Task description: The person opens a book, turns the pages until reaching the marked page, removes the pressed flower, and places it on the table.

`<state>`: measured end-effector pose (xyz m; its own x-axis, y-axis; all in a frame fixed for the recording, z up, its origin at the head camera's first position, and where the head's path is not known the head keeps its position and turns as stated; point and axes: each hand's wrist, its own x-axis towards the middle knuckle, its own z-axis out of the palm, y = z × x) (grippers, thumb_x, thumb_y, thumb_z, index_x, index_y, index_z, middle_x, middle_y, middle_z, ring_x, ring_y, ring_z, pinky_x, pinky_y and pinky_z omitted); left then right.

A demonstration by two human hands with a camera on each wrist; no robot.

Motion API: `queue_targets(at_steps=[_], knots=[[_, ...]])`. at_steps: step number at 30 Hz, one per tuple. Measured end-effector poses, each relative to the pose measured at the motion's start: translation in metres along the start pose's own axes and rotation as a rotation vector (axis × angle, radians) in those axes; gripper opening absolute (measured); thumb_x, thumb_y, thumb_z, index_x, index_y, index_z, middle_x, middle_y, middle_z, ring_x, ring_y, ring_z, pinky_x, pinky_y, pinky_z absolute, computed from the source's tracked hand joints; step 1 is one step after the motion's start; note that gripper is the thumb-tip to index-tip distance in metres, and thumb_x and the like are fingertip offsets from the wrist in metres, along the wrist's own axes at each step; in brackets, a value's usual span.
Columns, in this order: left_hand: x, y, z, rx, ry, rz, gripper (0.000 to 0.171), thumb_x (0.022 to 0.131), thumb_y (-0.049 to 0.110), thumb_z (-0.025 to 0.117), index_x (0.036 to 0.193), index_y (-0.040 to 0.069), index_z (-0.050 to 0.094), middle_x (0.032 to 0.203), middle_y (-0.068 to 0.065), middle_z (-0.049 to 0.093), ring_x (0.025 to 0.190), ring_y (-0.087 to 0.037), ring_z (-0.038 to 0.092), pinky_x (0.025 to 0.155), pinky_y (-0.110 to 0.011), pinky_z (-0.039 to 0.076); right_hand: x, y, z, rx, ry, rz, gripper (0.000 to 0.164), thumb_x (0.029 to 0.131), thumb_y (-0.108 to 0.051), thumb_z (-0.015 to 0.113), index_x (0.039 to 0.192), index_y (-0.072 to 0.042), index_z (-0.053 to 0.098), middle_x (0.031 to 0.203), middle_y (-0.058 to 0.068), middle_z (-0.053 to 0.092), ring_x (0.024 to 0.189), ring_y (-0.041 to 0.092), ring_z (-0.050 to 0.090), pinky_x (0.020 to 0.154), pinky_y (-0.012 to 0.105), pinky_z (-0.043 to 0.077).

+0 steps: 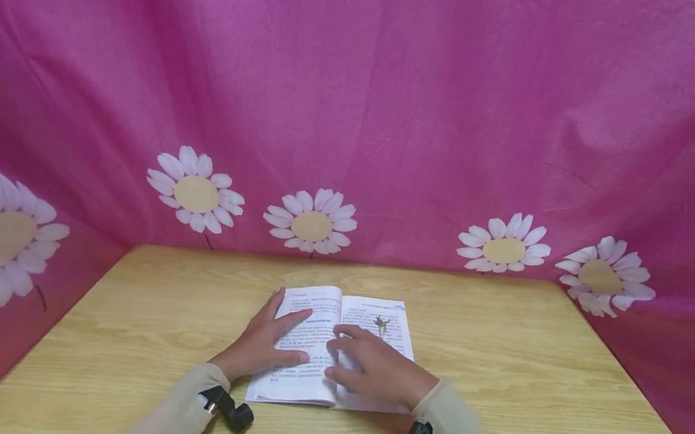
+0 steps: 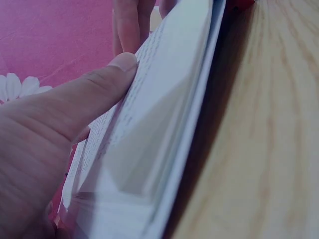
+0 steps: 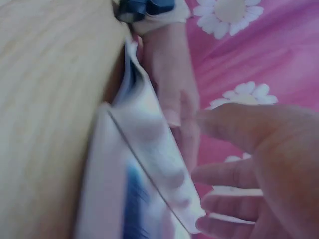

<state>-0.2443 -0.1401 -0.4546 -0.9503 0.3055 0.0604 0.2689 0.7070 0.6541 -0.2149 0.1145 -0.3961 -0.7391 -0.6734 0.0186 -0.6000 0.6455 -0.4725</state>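
Note:
An open book [image 1: 307, 387] lies on the wooden table with printed text on both pages. My left hand [image 1: 259, 344] rests on its left page, thumb [image 2: 94, 97] and index finger stretched over the text and the other fingers along the left edge. Over the inner part of the right page is my right hand [image 1: 377, 368], fingers [image 3: 227, 174] loosely spread with their tips at the gutter and nothing between them. On the right page, just beyond this hand, is a small green plant sprig [image 1: 381, 325]; its lower end is partly hidden by the hand.
The wooden table [image 1: 512, 360] extends to both sides of the book. A pink cloth [image 1: 401, 114] with large white daisies hangs behind it and at the sides. Small black devices [image 1: 236, 416] are strapped to both sleeved wrists.

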Motion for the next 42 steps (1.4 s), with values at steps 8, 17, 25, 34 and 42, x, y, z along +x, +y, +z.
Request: queue_targets(at_steps=[8, 17, 25, 34, 42], knots=[[0.0, 0.002, 0.002, 0.019, 0.002, -0.038, 0.085, 0.067, 0.066, 0.075, 0.143, 0.046, 0.041, 0.163, -0.001, -0.006, 0.147, -0.032, -0.005, 0.107, -0.07, 0.014, -0.01, 0.019, -0.028, -0.075, 0.172, 0.236, 0.026, 0.085, -0.023, 0.071, 0.108, -0.009, 0.068, 0.144, 0.017, 0.045, 0.136, 0.036, 0.035, 0.105, 0.06, 0.032], [-0.001, 0.004, -0.001, 0.012, 0.006, -0.037, 0.084, 0.068, 0.064, 0.076, 0.142, 0.047, 0.042, 0.163, -0.002, -0.004, 0.147, -0.034, -0.004, 0.106, -0.072, 0.015, -0.015, 0.035, -0.04, -0.193, 0.169, 0.433, 0.008, 0.075, -0.019, 0.074, 0.072, -0.019, 0.067, 0.143, 0.023, 0.044, 0.134, 0.044, 0.033, 0.102, 0.068, 0.027], [-0.002, 0.006, -0.002, -0.006, -0.002, -0.039, 0.085, 0.068, 0.065, 0.076, 0.143, 0.047, 0.041, 0.162, -0.002, -0.006, 0.147, -0.033, -0.003, 0.106, -0.071, 0.014, -0.004, 0.03, -0.032, -0.278, 0.103, 0.465, 0.018, 0.072, -0.019, 0.075, 0.062, -0.019, 0.06, 0.127, 0.016, 0.053, 0.131, 0.042, 0.033, 0.104, 0.073, 0.015], [0.0, 0.005, -0.004, 0.005, -0.004, -0.042, 0.083, 0.069, 0.064, 0.075, 0.143, 0.047, 0.041, 0.162, 0.0, -0.006, 0.147, -0.033, -0.003, 0.107, -0.071, 0.014, 0.012, 0.022, -0.028, -0.457, 0.061, 0.466, 0.024, 0.079, -0.028, 0.07, 0.084, -0.006, 0.061, 0.09, 0.013, 0.049, 0.104, 0.039, 0.042, 0.093, 0.072, 0.023], [0.001, 0.004, -0.002, 0.01, -0.006, -0.032, 0.083, 0.069, 0.064, 0.075, 0.143, 0.045, 0.042, 0.163, -0.002, -0.006, 0.147, -0.034, -0.003, 0.108, -0.07, 0.013, 0.015, 0.021, -0.026, -0.464, 0.036, 0.511, 0.025, 0.078, -0.028, 0.069, 0.084, -0.006, 0.06, 0.087, 0.012, 0.049, 0.098, 0.036, 0.043, 0.093, 0.07, 0.025]])
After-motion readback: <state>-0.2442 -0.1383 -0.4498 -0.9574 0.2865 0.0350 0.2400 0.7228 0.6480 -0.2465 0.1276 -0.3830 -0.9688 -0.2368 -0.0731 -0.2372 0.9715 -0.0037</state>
